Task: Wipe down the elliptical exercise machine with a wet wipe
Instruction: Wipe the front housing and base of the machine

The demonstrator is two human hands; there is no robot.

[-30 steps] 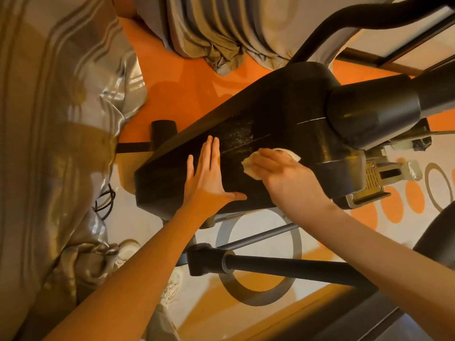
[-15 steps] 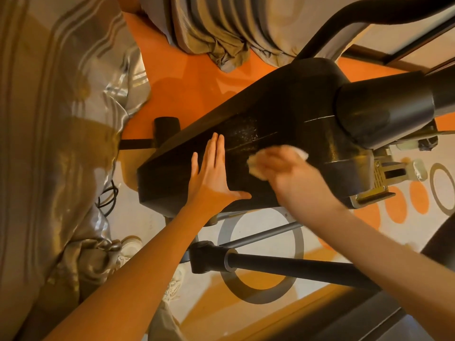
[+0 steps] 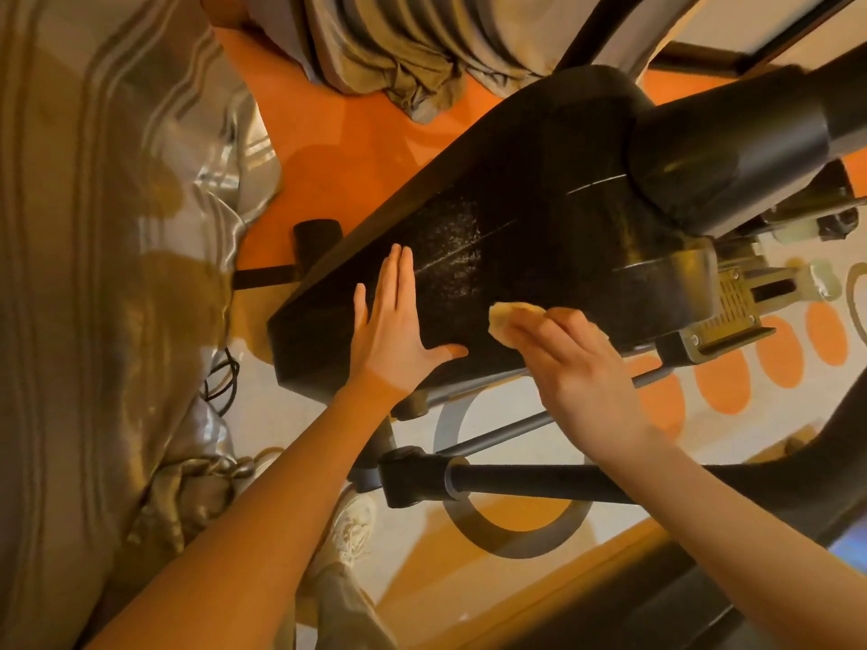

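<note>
- The elliptical machine fills the middle of the view, its black housing slanting from near left up to far right.
- The left hand lies flat on the near-left part of the housing, fingers straight and close together, thumb spread out to the right; it holds nothing.
- The right hand is at the near edge of the housing, just right of the left thumb, and presses the wet wipe against the black surface.
- The wipe is a crumpled pale wad, mostly under the fingers, with only its left end showing.
- A patch of the housing between and beyond the two hands shows a speckled sheen along a thin seam line.
- A thick black tube joins the housing at far right.
- A black bar crosses below the hands, near the person.
- The floor is orange beyond the machine, and a pale rug with orange dots and grey rings lies under it.
- Striped curtains hang at left, and a pale shoe shows near the bottom.
</note>
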